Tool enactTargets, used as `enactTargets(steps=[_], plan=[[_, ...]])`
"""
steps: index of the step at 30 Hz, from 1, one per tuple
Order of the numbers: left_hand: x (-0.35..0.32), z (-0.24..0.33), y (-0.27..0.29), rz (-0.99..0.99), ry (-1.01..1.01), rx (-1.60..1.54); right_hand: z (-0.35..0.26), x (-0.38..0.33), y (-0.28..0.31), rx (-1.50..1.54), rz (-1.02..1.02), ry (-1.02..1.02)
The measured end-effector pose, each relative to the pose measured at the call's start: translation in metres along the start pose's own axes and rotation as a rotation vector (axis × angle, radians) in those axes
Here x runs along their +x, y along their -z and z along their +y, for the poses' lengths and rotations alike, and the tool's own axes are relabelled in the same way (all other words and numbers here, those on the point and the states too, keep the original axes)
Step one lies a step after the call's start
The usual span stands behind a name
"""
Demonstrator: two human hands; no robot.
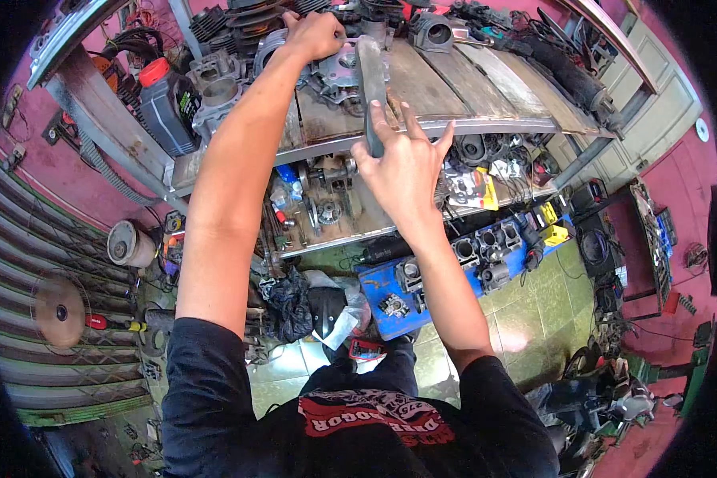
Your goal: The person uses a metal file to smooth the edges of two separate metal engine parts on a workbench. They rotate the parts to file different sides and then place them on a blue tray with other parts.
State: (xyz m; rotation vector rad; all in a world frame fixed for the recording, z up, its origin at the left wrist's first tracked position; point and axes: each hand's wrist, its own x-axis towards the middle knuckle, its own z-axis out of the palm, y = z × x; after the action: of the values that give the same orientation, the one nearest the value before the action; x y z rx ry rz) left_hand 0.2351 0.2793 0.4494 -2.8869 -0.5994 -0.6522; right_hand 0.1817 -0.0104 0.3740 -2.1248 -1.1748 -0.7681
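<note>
My right hand (404, 165) grips the near end of a long grey flat metal bar (371, 80) that lies across the top shelf (486, 88) of a metal rack; several fingers are spread off it. My left hand (315, 33) reaches to the back of that shelf and rests closed on a grey metal engine casing (338, 68), just left of the bar's far end. What the left fingers hold is hidden by the hand.
A dark oil bottle with a red cap (169, 99) and engine cylinders (215, 88) stand at the shelf's left. The lower shelf (327, 215) holds small parts and packets. A blue tray (422, 279) with engine parts lies on the tiled floor beside a grinding disc (58, 311).
</note>
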Motion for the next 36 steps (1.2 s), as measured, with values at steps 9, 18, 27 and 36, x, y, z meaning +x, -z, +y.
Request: enactTargets(steps=[9,18,27,36], plan=[[-0.005,0.031,0.031,0.150,-0.029,-0.147,0.014,-0.006,-0.003,0.044,-0.009,-0.080],[-0.008,0.023,0.002,0.335,-0.028,0.021,0.033,-0.007,-0.007,0.056,0.037,-0.092],[-0.032,0.004,-0.005,0.391,-0.162,-0.129,0.035,-0.008,-0.010,0.097,0.035,-0.164],[-0.036,0.026,-0.004,0.107,0.094,-0.278,0.035,-0.014,-0.007,0.128,0.032,-0.157]])
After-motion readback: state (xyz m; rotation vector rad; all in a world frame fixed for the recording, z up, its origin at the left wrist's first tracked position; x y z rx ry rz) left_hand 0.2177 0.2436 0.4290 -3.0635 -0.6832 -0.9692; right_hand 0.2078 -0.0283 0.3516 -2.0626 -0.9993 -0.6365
